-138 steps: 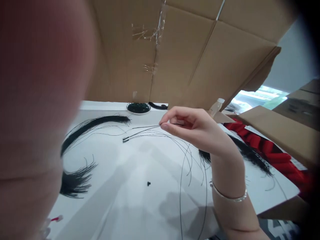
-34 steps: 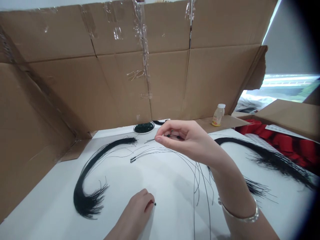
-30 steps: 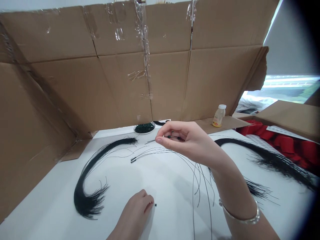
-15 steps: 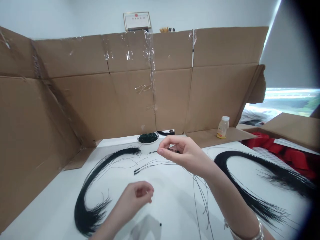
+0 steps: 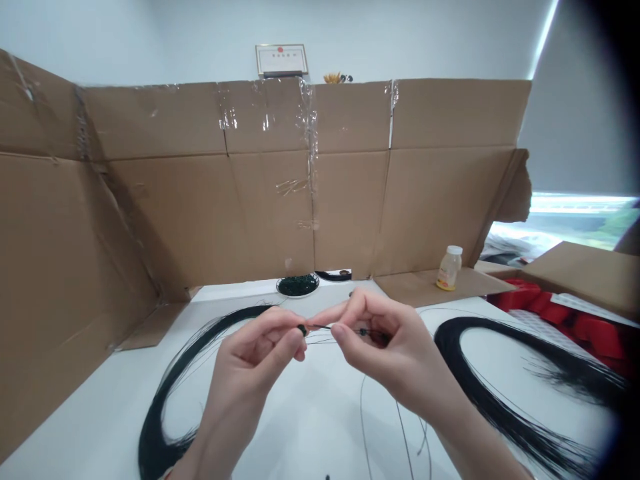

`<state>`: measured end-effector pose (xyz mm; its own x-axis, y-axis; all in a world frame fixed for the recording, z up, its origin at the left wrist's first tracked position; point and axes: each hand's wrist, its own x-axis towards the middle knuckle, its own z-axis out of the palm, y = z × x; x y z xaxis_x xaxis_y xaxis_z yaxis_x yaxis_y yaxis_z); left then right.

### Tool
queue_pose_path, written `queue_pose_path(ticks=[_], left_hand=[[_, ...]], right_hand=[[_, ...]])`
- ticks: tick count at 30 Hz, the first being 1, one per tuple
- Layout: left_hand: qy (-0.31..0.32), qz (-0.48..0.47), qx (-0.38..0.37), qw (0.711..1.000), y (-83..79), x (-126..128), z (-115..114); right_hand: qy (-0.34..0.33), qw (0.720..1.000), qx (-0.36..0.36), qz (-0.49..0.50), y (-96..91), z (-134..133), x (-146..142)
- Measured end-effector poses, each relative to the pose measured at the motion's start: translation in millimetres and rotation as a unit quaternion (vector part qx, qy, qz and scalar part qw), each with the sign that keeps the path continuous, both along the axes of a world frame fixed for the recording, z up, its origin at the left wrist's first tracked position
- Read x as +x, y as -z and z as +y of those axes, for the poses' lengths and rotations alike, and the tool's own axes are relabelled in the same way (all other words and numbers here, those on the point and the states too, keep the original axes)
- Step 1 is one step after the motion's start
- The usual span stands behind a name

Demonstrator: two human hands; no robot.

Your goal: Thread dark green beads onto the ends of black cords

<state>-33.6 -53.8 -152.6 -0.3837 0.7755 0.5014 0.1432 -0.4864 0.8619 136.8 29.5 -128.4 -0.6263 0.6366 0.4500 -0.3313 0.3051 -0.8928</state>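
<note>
Bead (image 5: 302, 329) pinched by left hand (image 5: 255, 360); right hand (image 5: 395, 357) grips thin wire (image 5: 320, 327) beside it; bottle (image 5: 449, 268) beyond, label unreadable.

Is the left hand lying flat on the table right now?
No, the left hand is raised, pinching a small black bead at the tip of the thin wire that the right hand holds.

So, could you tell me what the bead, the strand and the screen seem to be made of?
The bead, pinched in the left hand, looks dark and round: glass or plastic, unclear. The strand in the right hand is thin, black, stiff: perhaps wire or waxed cord. The screen is matt brown cardboard, creased, taped.
</note>
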Motion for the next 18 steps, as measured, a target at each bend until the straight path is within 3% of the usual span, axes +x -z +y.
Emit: queue_pose_path(ticks=[6, 18], left_hand=[[0.018, -0.045, 0.002, 0.999, 3.0, 4.2, -2.0], [-0.023, -0.004, 0.093, 0.995, 6.3, 6.7, -5.1]], right_hand=[[0.028, 0.999, 0.034, -0.017, 1.7, -9.7, -1.6], [0.054, 0.997, 0.057, -0.011, 3.6, -17.2, -4.5]])
